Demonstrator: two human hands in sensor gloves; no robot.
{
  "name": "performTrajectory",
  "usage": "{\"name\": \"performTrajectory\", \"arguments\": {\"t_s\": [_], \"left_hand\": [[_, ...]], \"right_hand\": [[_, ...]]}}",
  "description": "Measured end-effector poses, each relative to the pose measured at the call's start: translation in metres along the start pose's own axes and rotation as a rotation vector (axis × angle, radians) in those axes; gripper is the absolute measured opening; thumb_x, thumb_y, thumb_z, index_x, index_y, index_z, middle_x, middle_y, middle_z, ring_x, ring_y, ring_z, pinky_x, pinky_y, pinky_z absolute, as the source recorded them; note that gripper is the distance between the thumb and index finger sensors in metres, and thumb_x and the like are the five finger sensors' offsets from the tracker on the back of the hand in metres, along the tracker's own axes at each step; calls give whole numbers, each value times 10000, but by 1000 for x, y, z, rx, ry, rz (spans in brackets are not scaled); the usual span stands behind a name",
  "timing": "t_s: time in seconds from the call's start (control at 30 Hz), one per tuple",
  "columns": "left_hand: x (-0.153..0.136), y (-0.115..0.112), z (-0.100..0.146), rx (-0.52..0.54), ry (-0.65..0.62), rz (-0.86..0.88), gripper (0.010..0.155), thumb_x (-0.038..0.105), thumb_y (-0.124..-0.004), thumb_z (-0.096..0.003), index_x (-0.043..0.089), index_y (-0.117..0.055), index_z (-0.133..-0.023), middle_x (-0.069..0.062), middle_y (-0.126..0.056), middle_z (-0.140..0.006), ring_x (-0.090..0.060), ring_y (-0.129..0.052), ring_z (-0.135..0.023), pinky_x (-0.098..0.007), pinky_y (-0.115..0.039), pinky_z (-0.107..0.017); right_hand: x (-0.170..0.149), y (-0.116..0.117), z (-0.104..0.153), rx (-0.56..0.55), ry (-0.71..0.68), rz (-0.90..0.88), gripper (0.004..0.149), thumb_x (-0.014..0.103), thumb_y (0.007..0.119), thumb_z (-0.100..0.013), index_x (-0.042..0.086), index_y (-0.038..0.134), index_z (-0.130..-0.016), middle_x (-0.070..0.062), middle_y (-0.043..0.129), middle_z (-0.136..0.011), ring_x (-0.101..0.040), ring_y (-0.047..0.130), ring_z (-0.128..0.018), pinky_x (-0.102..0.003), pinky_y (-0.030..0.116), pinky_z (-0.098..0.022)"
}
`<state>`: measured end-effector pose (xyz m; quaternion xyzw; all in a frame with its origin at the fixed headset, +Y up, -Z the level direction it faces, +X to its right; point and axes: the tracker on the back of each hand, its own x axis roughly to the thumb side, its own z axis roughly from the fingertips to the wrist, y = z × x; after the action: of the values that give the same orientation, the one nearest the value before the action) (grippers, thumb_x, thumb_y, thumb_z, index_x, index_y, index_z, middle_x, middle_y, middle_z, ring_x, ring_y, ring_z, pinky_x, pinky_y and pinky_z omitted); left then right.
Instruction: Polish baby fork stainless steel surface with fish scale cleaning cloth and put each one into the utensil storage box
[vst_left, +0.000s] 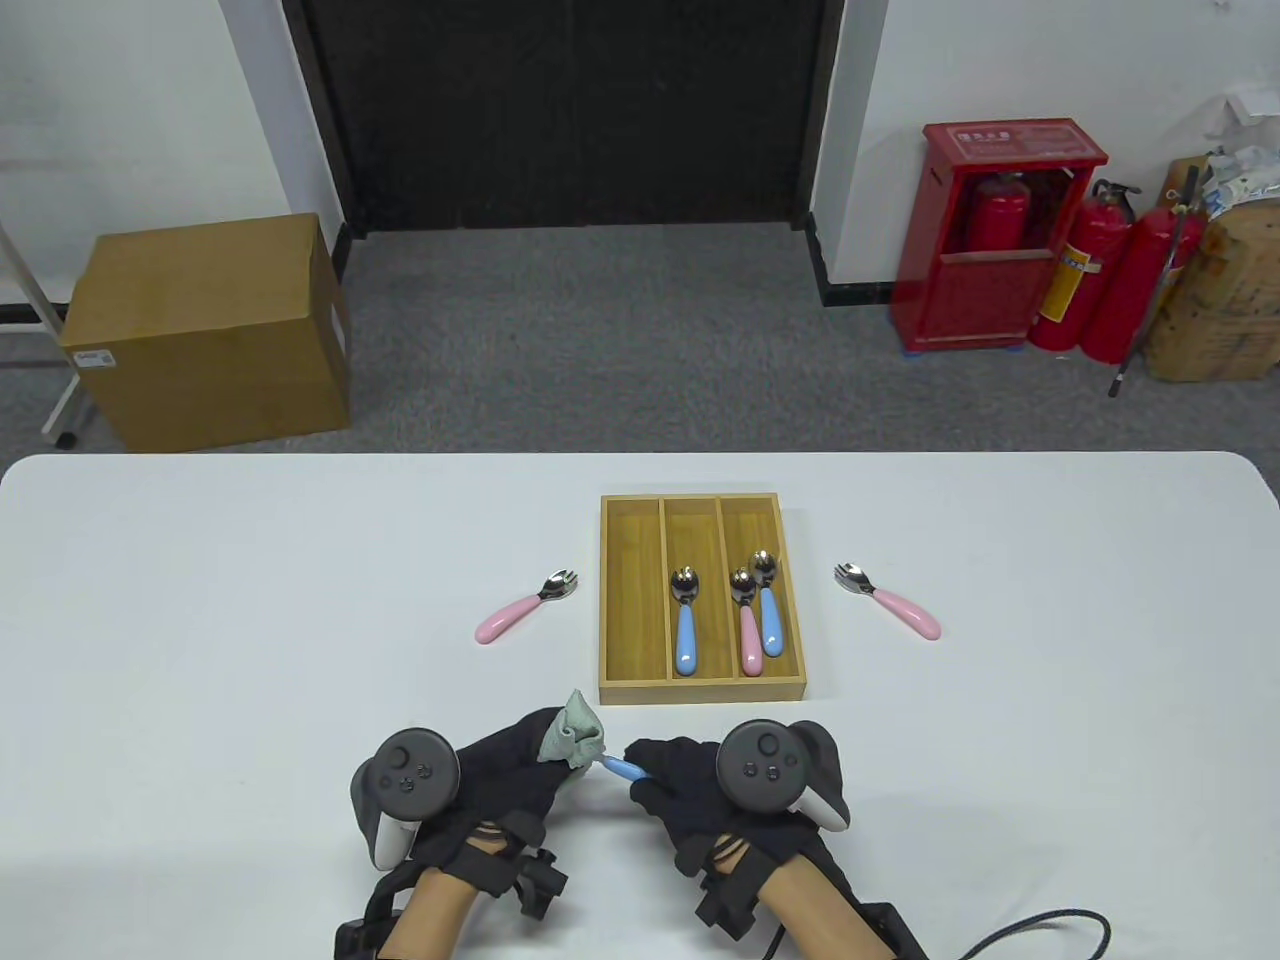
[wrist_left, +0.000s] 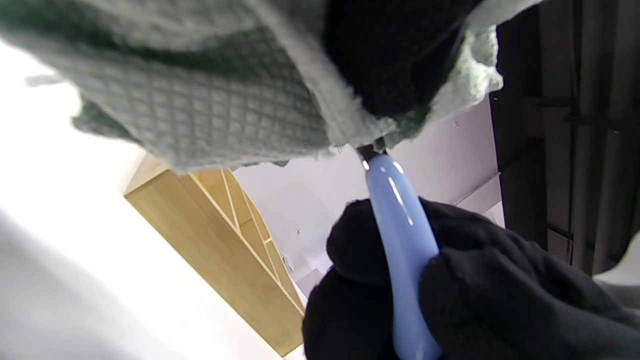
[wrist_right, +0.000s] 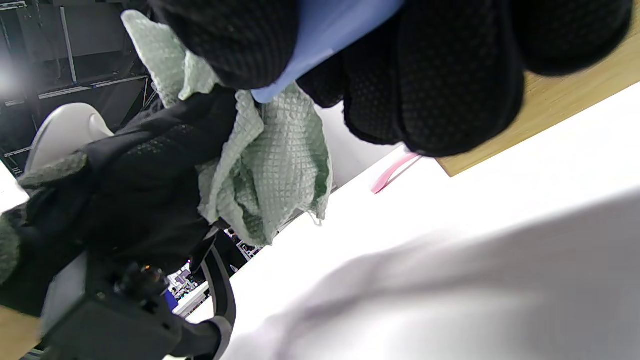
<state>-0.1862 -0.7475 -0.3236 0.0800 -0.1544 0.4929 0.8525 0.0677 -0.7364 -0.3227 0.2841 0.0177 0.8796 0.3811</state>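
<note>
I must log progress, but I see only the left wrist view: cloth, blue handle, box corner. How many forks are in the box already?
Observer: Three lie in the storage box: one in the middle slot, two in the right.
Operator: Any forks still waiting?
Observer: Two pink forks, one to the left of the box, one to its right.
Operator: Which hand has the cloth?
Observer: The left hand grips the cloth; the right hand holds the blue fork.

blue fork (wrist_left: 402, 220) head hidden in cloth (wrist_left: 210, 100); tines not visible; handle end cut off btm edge.
</note>
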Motion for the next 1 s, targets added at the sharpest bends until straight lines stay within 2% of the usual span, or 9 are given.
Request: {"name": "performTrajectory", "arguments": {"t_s": [0.13,0.33,0.6,0.7,0.83,1.0], "left_hand": [[0,5,-1,85,36,-40,430,396,-922,-432,260,-883,-839,-10,-1054,-672,-226,-1073,-559,-523,-790,-579],[-7,12,0,149,96,-57,425,410,-927,-414,246,-905,-805,8,-1069,-619,-219,-1083,-514,-516,-804,-560],[-10,19,1,190,132,-126,418,408,-927,-414,228,-906,-791,4,-1067,-595,-219,-1081,-492,-519,-805,-550],[-17,28,4,237,154,-89,420,413,-911,-428,221,-888,-801,5,-1054,-605,-214,-1072,-498,-516,-800,-554],[-23,35,9,273,163,-47,423,410,-908,-434,216,-883,-809,-1,-1049,-615,-222,-1069,-503,-523,-793,-551],[-19,35,8,268,151,-25,425,416,-900,-446,221,-870,-823,5,-1041,-635,-222,-1063,-526,-523,-786,-562]], "right_hand": [[2,0,-2,-16,-11,-6,498,319,792,-412,69,806,-843,-252,928,-650,-362,957,-339,-611,750,-355],[3,4,-3,16,-5,-1,523,316,794,-413,54,780,-866,-254,928,-649,-354,963,-334,-604,756,-354],[-1,8,-4,46,28,17,523,315,811,-407,40,790,-851,-259,936,-632,-355,965,-320,-605,758,-348],[-5,4,-3,42,55,52,504,304,826,-399,41,813,-828,-260,940,-623,-361,963,-316,-610,754,-347],[-13,-8,-3,-11,87,62,493,300,830,-395,44,824,-816,-256,943,-617,-358,964,-312,-609,757,-345],[-29,-32,1,-142,153,66,489,296,832,-392,45,828,-811,-253,945,-619,-361,964,-317,-611,754,-351]]}}
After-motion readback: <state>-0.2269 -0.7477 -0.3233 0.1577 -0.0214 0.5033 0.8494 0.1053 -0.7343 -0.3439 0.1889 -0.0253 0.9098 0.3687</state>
